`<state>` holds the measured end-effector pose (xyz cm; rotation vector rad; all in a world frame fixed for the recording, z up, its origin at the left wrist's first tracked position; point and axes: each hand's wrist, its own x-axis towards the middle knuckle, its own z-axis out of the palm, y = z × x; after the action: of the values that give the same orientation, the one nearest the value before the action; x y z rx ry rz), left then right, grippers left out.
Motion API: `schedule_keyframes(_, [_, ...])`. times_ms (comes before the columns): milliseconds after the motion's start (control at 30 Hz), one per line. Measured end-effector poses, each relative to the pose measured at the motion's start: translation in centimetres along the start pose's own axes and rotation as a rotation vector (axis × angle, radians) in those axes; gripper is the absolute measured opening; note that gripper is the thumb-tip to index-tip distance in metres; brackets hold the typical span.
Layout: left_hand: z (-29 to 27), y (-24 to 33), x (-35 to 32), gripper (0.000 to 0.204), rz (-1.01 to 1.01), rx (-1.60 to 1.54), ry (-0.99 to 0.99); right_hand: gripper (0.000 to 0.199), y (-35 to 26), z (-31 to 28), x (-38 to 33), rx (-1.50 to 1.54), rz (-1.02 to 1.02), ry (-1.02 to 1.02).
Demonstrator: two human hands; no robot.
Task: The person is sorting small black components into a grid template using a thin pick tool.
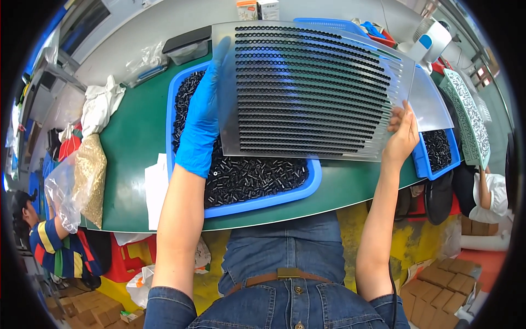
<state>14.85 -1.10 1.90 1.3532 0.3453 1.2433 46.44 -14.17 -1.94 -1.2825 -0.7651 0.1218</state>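
Note:
A flat, clear plastic tray is held up over the table, lined with many rows of small black tubular pieces. My left hand, in a blue glove, is closed on the tray's left edge, thumb behind the plastic hidden or blurred by it. At the right edge my bare right hand pinches the tray near its lower corner. Beneath it stands a blue plastic bin full of loose black pieces of similar look; the tray covers its far part.
A smaller blue bin with black pieces stands right, partly under a frosted plastic sheet. White paper lies left of the large bin, near a bag of tan pieces. People sit left and right; one touches a green basket.

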Motion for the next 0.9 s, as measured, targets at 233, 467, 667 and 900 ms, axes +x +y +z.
schedule_keyframes(233, [0.2,1.9,-0.1,0.060,0.031,-0.003,-0.022,0.039,1.8,1.4,0.4,0.036,0.000,-0.012])
schedule_keyframes(467, [0.5,3.1,-0.4,0.061,-0.022,0.145,0.070,0.040,2.2,1.9,0.4,0.025,-0.008,0.006])
schedule_keyframes(667, [-0.3,2.3,-0.1,0.061,0.045,0.094,0.019,0.041,2.2,2.0,0.4,0.028,-0.008,0.002])
schedule_keyframes(900, [-0.1,2.7,0.1,0.067,0.019,-0.055,0.052,0.042,-0.6,1.3,1.2,0.052,-0.024,-0.084])
